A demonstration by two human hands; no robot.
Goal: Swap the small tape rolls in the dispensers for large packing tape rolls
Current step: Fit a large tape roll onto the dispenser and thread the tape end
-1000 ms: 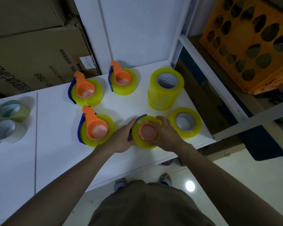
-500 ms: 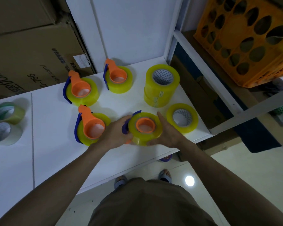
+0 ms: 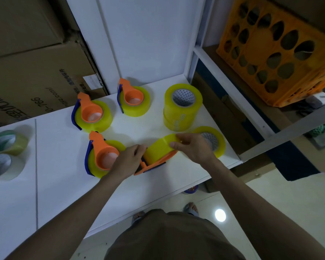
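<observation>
hands point(image 3: 129, 160) point(image 3: 191, 147) grip tilted dispenser point(image 3: 154, 166) holding yellow roll point(image 3: 159, 150).

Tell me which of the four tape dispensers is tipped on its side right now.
The dispenser held between the left hand and right hand, at the table's near edge. Its roll faces sideways; the other three lie flat with orange hubs facing up.

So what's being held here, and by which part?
A loaded tape dispenser, tipped on its side: the left hand at its handle end, the right hand on the yellow roll's top edge.
</observation>
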